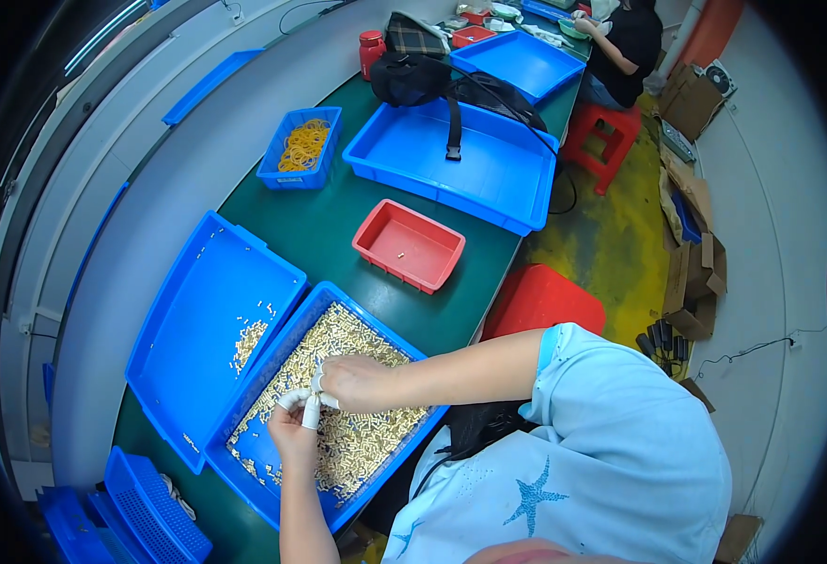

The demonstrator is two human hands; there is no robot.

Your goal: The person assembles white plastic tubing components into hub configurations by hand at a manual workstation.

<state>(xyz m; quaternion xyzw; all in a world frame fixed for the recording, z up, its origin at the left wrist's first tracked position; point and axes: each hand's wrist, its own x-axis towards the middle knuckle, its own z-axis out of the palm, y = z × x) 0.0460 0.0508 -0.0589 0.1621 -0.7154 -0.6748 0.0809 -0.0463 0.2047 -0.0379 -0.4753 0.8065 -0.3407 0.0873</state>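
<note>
Both hands meet above a blue tray that holds a thick layer of small brass-coloured cylindrical pieces. White covers wrap the fingertips of my left hand, whose thumb and forefinger are pinched together. My right hand reaches in from the right, its fingers curled and also white-tipped, touching or nearly touching the left fingertips. Whatever lies between the fingers is too small to make out. Beside this tray, on the left, a second blue tray has a little heap of the same pieces near its right side.
Beyond stand a red bin with a tiny piece inside, a blue bin of yellow rubber bands, and a large blue tray with a black bag on its edge. Red stools line the green table's right side. Another person sits far off.
</note>
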